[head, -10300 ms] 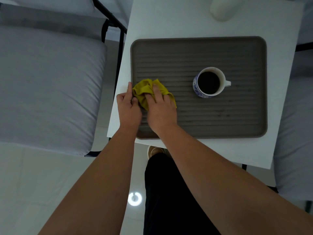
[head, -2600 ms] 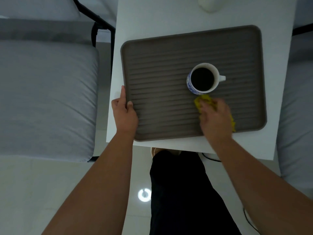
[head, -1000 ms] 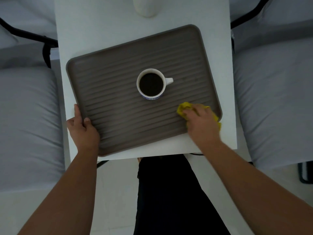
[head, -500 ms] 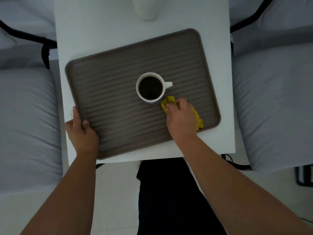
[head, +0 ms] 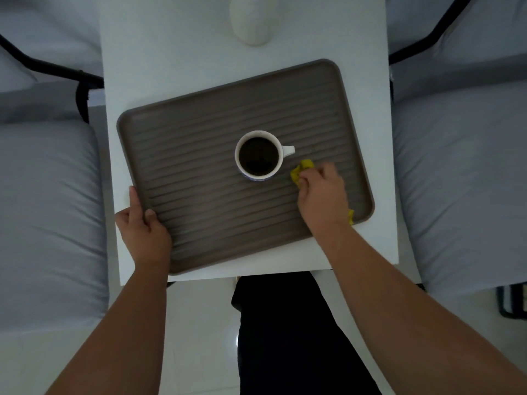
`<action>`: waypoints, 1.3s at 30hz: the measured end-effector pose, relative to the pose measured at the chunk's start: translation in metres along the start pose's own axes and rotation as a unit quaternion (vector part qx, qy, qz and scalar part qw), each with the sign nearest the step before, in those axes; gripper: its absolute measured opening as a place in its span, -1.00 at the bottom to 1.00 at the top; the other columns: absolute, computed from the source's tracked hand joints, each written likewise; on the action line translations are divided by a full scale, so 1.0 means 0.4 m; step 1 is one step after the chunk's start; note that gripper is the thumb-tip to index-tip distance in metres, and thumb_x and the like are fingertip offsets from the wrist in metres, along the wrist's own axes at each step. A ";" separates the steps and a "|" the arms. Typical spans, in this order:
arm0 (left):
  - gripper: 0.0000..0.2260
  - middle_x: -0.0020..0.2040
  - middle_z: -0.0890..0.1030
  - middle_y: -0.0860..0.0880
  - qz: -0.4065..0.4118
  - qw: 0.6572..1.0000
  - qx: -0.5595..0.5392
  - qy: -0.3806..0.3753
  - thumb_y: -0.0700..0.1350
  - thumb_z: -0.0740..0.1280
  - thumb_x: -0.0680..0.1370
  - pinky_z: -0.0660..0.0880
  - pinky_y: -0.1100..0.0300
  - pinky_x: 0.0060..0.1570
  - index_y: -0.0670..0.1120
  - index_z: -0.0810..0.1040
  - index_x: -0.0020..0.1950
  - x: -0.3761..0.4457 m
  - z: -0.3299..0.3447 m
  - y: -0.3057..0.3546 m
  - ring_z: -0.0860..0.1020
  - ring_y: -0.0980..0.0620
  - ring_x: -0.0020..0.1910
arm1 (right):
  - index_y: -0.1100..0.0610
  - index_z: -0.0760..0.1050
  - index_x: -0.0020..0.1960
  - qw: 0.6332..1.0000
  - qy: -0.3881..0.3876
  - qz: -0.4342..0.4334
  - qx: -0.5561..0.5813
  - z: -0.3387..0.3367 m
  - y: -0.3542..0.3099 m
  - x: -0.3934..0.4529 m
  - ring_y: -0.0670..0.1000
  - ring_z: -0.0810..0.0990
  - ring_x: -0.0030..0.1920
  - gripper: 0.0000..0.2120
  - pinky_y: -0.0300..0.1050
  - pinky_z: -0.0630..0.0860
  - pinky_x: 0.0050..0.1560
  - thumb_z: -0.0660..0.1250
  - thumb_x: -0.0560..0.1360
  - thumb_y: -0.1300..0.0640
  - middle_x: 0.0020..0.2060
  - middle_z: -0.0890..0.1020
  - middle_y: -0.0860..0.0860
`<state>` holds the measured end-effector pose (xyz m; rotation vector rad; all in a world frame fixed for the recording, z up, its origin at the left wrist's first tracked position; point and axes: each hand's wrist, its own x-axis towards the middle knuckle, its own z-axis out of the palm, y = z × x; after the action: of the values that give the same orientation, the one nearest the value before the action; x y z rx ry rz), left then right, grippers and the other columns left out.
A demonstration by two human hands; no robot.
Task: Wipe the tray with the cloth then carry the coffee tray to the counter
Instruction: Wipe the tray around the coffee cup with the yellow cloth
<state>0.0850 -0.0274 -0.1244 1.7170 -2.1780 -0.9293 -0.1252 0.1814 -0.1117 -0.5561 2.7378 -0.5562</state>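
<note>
A brown ribbed tray lies skewed on a small white table. A white cup of black coffee stands near the tray's middle, handle pointing right. My right hand grips a yellow cloth and presses it on the tray just right of the cup. The hand covers most of the cloth; a corner shows near the wrist. My left hand holds the tray's near left rim, thumb on top.
A white rounded object stands at the table's far edge. Grey cushioned seats with black frames flank the table on the left and the right. My dark-clothed leg is below the table's near edge.
My right hand with the cloth has slid right along the tray, away from below the cup. The left hand keeps its hold on the rim.
</note>
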 end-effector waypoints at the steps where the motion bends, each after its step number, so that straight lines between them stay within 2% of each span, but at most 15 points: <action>1: -0.52 0.08 0.26 -0.05 -0.001 1.000 0.000 -0.001 -0.26 0.13 0.60 0.19 0.41 0.17 -0.04 0.19 0.52 0.001 0.000 0.000 0.30 0.10 0.05 | 0.19 0.59 0.00 0.999 -0.010 -0.037 0.009 -0.001 -0.001 -0.003 0.23 0.54 -0.12 -0.84 0.04 0.55 -0.10 0.29 0.48 0.19 -0.01 0.53 0.19; 3: -0.52 0.09 0.26 -0.05 -0.004 1.000 -0.001 -0.003 -0.25 0.13 0.60 0.21 0.36 0.20 -0.03 0.19 0.52 0.001 0.000 -0.001 0.31 0.09 0.06 | 0.16 0.59 0.03 0.998 -0.021 -0.056 0.021 -0.024 0.022 0.019 0.20 0.54 -0.11 -0.83 0.03 0.55 -0.10 0.29 0.50 0.15 0.03 0.52 0.18; 6: -0.52 0.09 0.26 -0.05 0.003 1.000 -0.002 0.002 -0.25 0.14 0.60 0.22 0.32 0.20 -0.03 0.19 0.52 -0.003 0.001 -0.002 0.31 0.09 0.06 | 0.15 0.56 0.13 0.999 0.039 0.018 0.001 -0.058 0.082 0.093 0.17 0.52 -0.07 -0.77 -0.07 0.50 -0.02 0.23 0.54 0.12 0.07 0.49 0.17; 9: -0.52 0.09 0.26 -0.05 0.014 1.000 0.002 0.005 -0.26 0.15 0.60 0.22 0.32 0.19 -0.04 0.19 0.52 -0.003 0.004 -0.006 0.31 0.09 0.06 | 0.12 0.54 0.13 0.995 0.073 0.063 0.013 -0.040 0.069 0.132 -0.07 0.41 -0.13 -0.77 -0.32 0.43 -0.04 0.20 0.55 0.10 -0.07 0.46 -0.05; 10: -0.52 0.09 0.26 -0.05 0.012 1.000 0.002 0.003 -0.26 0.14 0.60 0.22 0.32 0.19 -0.05 0.19 0.52 -0.002 0.003 -0.006 0.30 0.10 0.06 | 0.10 0.54 0.12 0.997 0.062 0.036 0.002 -0.027 0.042 0.125 -0.08 0.40 -0.13 -0.76 -0.33 0.44 -0.05 0.19 0.54 0.09 -0.07 0.46 -0.05; 12: -0.52 0.09 0.26 -0.05 0.010 1.000 -0.001 -0.001 -0.27 0.14 0.60 0.21 0.32 0.20 -0.05 0.18 0.52 -0.003 0.001 -0.004 0.30 0.09 0.06 | 0.08 0.58 0.08 0.998 0.021 -0.051 -0.012 -0.002 0.005 0.103 0.14 0.50 -0.10 -0.78 -0.06 0.53 -0.06 0.23 0.51 0.11 -0.02 0.53 0.11; 14: -0.52 0.09 0.25 -0.05 0.011 1.000 0.001 -0.001 -0.27 0.14 0.60 0.20 0.32 0.20 -0.06 0.18 0.52 -0.004 0.000 -0.001 0.29 0.10 0.07 | 0.10 0.60 0.07 0.996 0.016 -0.083 -0.037 -0.010 0.014 0.111 0.27 0.53 -0.11 -0.79 0.08 0.55 -0.13 0.28 0.48 0.16 0.00 0.55 0.20; 19: -0.51 0.09 0.25 -0.04 -0.002 1.000 -0.006 -0.002 -0.26 0.14 0.60 0.21 0.32 0.20 -0.03 0.18 0.52 -0.001 0.000 0.001 0.30 0.10 0.06 | 0.29 0.50 0.14 0.997 0.030 0.054 -0.046 -0.054 0.074 0.155 0.25 0.48 0.02 -0.76 0.08 0.52 -0.01 0.17 0.53 0.29 0.14 0.43 0.23; 22: -0.51 0.10 0.24 -0.03 -0.004 1.000 -0.010 -0.004 -0.26 0.14 0.61 0.22 0.31 0.20 -0.02 0.17 0.52 -0.002 0.000 0.001 0.30 0.10 0.06 | 0.24 0.52 0.14 0.999 0.017 0.040 -0.022 -0.033 0.029 0.141 0.24 0.51 0.02 -0.76 0.03 0.50 0.03 0.16 0.54 0.23 0.14 0.46 0.21; 25: -0.52 0.09 0.24 -0.04 0.003 1.000 -0.008 -0.002 -0.26 0.14 0.60 0.24 0.26 0.20 -0.03 0.18 0.52 -0.003 0.000 -0.001 0.31 0.08 0.05 | 0.11 0.58 0.10 0.998 -0.030 -0.055 -0.003 -0.029 0.006 0.119 0.23 0.53 0.02 -0.74 0.02 0.51 -0.02 0.18 0.54 0.07 0.12 0.52 0.15; 27: -0.52 0.09 0.25 -0.04 0.002 1.000 -0.008 0.000 -0.26 0.14 0.60 0.24 0.26 0.19 -0.03 0.18 0.52 -0.003 0.001 0.000 0.31 0.09 0.04 | 0.11 0.60 0.10 0.995 -0.041 -0.084 -0.018 -0.050 0.029 0.138 0.24 0.53 0.01 -0.76 0.02 0.52 -0.04 0.22 0.53 0.11 0.12 0.52 0.17; 31: -0.52 0.09 0.26 -0.03 0.009 1.000 -0.009 0.000 -0.26 0.14 0.61 0.25 0.24 0.18 -0.03 0.19 0.52 -0.003 0.001 -0.004 0.32 0.08 0.04 | 0.20 0.56 0.11 0.998 0.017 0.038 -0.041 -0.073 0.070 0.217 0.14 0.51 -0.05 -0.76 -0.09 0.46 -0.04 0.18 0.56 0.15 0.13 0.46 0.15; 33: -0.52 0.08 0.26 -0.03 0.010 1.000 -0.010 -0.001 -0.26 0.15 0.60 0.26 0.24 0.18 -0.03 0.19 0.52 -0.003 0.002 -0.005 0.33 0.07 0.03 | 0.20 0.58 0.08 0.999 0.015 -0.010 -0.039 -0.058 0.039 0.237 0.17 0.52 -0.07 -0.78 -0.04 0.50 -0.04 0.21 0.53 0.19 0.10 0.48 0.17; 36: -0.51 0.07 0.27 -0.03 0.002 1.000 -0.013 -0.001 -0.27 0.15 0.61 0.25 0.28 0.17 -0.01 0.19 0.52 -0.004 0.001 -0.001 0.33 0.12 -0.03 | 0.15 0.62 0.06 0.984 -0.056 -0.163 -0.035 -0.054 -0.015 0.259 0.25 0.51 0.00 -0.79 0.07 0.52 -0.02 0.24 0.51 0.17 0.05 0.52 0.20; 39: -0.52 0.07 0.27 -0.02 -0.005 1.000 -0.016 -0.002 -0.26 0.14 0.61 0.25 0.27 0.17 -0.01 0.19 0.52 -0.004 -0.001 0.004 0.33 0.13 -0.07 | 0.06 0.61 0.12 0.965 -0.115 -0.217 -0.091 -0.083 -0.011 0.293 0.24 0.49 0.04 -0.78 0.07 0.51 0.00 0.24 0.54 0.15 0.10 0.50 0.16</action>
<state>0.0845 -0.0257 -0.1226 1.7141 -2.1473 -0.9664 -0.2388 0.1384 -0.1041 -1.2021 2.4627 -0.3057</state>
